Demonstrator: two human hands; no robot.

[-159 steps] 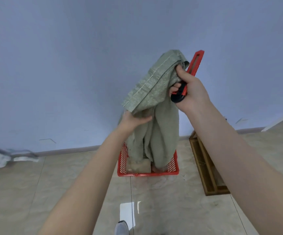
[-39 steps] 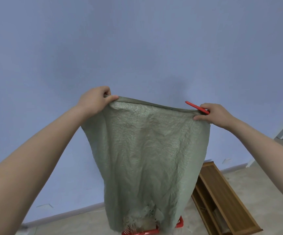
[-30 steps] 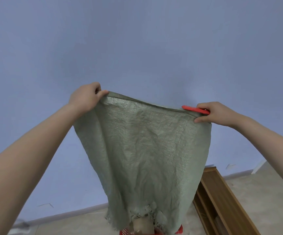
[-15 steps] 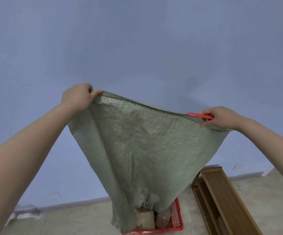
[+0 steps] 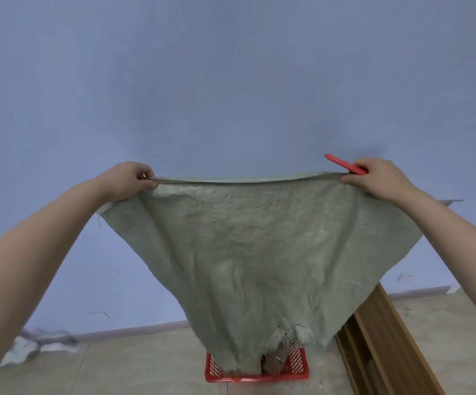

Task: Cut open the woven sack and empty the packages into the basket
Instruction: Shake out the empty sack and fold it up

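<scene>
I hold the green woven sack (image 5: 259,246) upside down, stretched wide in front of the blue wall. My left hand (image 5: 130,178) pinches its upper left corner. My right hand (image 5: 373,176) grips the upper right corner together with a red utility knife (image 5: 343,164) that points up and left. The sack's frayed cut end hangs down over the red plastic basket (image 5: 298,366) on the floor. Brown packages (image 5: 274,363) show inside the basket below the torn edge; most of the basket is hidden by the sack.
A long wooden shelf unit (image 5: 385,346) lies on the tiled floor right of the basket. A white and grey heap (image 5: 37,343) sits by the skirting at the left. The blue wall stands close behind the basket.
My hands have drawn further apart and levelled, pulling the sack's top edge taut and flat. The sack spread wider, and more of the basket shows beneath its torn end.
</scene>
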